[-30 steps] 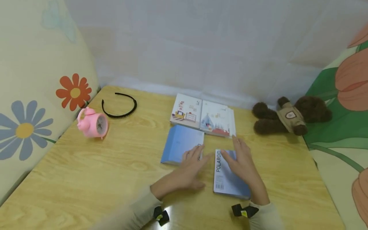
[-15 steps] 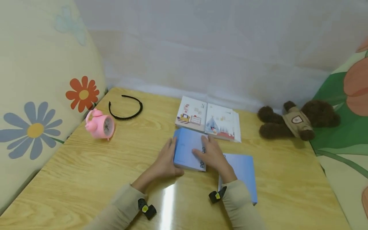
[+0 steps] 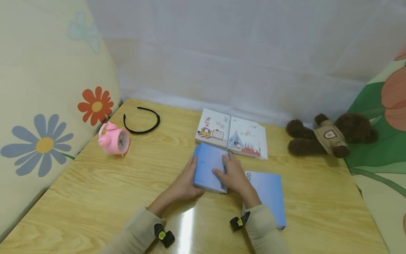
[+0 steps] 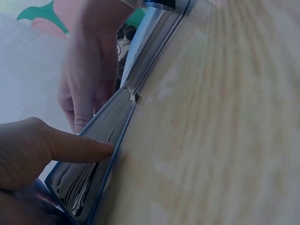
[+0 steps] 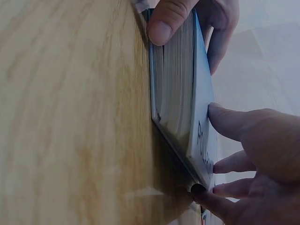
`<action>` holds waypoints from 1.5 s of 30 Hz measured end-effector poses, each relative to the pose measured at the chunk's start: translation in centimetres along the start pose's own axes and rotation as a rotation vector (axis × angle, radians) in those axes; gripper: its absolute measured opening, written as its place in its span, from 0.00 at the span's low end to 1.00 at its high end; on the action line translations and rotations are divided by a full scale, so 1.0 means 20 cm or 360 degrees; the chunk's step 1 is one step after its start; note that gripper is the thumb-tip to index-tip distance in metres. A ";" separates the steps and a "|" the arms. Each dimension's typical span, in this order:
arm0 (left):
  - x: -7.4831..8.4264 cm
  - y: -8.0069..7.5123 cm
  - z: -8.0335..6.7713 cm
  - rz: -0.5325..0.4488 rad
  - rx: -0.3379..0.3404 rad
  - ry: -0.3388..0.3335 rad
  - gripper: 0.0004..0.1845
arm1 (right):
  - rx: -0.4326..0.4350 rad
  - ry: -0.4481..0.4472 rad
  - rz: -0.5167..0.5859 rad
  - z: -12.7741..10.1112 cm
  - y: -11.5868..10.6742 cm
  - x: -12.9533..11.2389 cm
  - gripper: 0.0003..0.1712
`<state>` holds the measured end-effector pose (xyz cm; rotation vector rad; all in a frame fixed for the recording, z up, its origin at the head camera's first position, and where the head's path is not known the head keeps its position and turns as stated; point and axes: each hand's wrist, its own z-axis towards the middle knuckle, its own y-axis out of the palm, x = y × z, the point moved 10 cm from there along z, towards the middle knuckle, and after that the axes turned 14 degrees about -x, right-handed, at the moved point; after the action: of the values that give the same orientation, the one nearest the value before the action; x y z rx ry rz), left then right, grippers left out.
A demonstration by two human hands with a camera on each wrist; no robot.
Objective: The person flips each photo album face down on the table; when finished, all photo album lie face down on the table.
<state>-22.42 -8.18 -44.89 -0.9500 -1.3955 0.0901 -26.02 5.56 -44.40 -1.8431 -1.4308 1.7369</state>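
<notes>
A thick blue photo album with dark lettering along its right side lies in front of me. My left hand grips its left near corner; in the left wrist view the thumb lies across the page edges. My right hand holds the right side. Its thumb presses on the cover in the right wrist view, and a fingertip reaches the lower cover's edge. A second blue album lies flat to the right, partly hidden under my right forearm.
Behind the albums lies an open picture book with illustrated pages. A pink alarm clock and a black headband are at the left. A brown teddy bear lies at the back right, near the white cloth backdrop.
My right hand has left the right-hand album and taken hold of the left one. My left hand has shifted from the top of that album to its left near corner.
</notes>
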 end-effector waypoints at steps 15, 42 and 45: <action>0.05 0.02 -0.13 -0.0142 0.0110 0.0081 0.68 | 0.0027 0.0006 0.0010 -0.13 0.08 -0.05 0.43; 0.39 -0.09 -0.28 0.0329 0.0147 0.0111 0.44 | 0.0016 -0.0159 0.0449 -0.15 0.07 -0.14 0.35; 0.43 -0.07 -0.28 0.0381 0.0101 0.0140 0.42 | -0.0019 -0.0175 0.0630 -0.16 0.06 -0.13 0.34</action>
<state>-16.33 -6.93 -36.61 -1.0528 -1.1875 0.2678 -22.26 4.36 -42.89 -2.1844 -1.1700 2.0377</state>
